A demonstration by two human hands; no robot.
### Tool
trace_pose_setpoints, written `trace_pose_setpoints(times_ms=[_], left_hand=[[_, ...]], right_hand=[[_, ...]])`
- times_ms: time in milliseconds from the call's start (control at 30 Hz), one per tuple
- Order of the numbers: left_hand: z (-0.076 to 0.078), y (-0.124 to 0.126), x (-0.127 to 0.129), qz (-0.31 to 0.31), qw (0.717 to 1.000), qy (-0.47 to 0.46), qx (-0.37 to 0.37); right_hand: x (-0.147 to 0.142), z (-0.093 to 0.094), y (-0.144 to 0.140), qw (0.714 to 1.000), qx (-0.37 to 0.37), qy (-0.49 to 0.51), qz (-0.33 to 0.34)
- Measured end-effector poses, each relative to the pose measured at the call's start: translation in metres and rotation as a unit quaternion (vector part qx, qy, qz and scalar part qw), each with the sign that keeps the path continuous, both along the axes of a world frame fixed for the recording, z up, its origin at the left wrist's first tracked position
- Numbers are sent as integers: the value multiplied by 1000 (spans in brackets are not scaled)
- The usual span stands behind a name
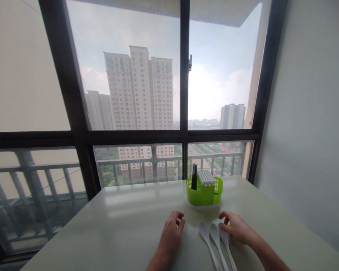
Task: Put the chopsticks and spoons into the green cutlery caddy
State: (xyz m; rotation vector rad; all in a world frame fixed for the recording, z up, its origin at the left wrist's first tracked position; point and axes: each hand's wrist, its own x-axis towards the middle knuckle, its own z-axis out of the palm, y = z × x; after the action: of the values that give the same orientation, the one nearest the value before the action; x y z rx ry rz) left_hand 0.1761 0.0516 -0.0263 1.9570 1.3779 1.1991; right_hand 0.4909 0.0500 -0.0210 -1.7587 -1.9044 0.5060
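Note:
Three white spoons lie side by side on the table: a left spoon, a middle spoon and a right spoon, bowls pointing away from me. My right hand is over the bowl of the right spoon, with a gap between thumb and forefinger; whether the thumb touches the spoon I cannot tell. To the left of the spoons, my left hand rests at the table with loosely bent fingers, thumb apart, holding nothing. Beyond both hands stands a green caddy containing black chopsticks and a white slotted piece.
The pale glossy table narrows toward a dark-framed window at its far end. A plain wall runs along the right. Outside are a railing and tall buildings.

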Motion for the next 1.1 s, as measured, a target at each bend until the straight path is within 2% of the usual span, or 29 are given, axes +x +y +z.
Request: trace_pose_setpoints(times_ms=[67,167,267,367,467,567,667,733,867,967,1100], left_hand=[[0,0,-1,2,1000,6,-2],[0,1,-4,3,1000,10,-5],[-2,4,-5,5,1000,13,-8],[-4,5,-5,9,1000,18,-14],[-4,4,-4,8,999,24,-20],[-3,3,-3,6,999,22,-22],[-2,2,-3,8,999,20,-27],[-2,1,-4,8,999,20,-28],[-1,1,-4,12,999,25,-28],[0,1,-4,11,999,27,-26],[1,-1,-3,9,999,36,-21]], right_hand=[[-2,-12,3,999,-19,46,13],[-2,-20,9,997,-3,75,19],[8,-8,17,992,-23,119,31],[22,33,25,987,3,157,18],[24,92,27,977,111,181,-3],[2,145,24,948,255,180,-66],[-37,171,22,901,419,72,-83],[-63,173,27,879,471,-37,-65],[-99,153,48,849,486,-205,-23],[-108,134,64,841,485,-240,15],[-108,113,75,845,473,-242,64]])
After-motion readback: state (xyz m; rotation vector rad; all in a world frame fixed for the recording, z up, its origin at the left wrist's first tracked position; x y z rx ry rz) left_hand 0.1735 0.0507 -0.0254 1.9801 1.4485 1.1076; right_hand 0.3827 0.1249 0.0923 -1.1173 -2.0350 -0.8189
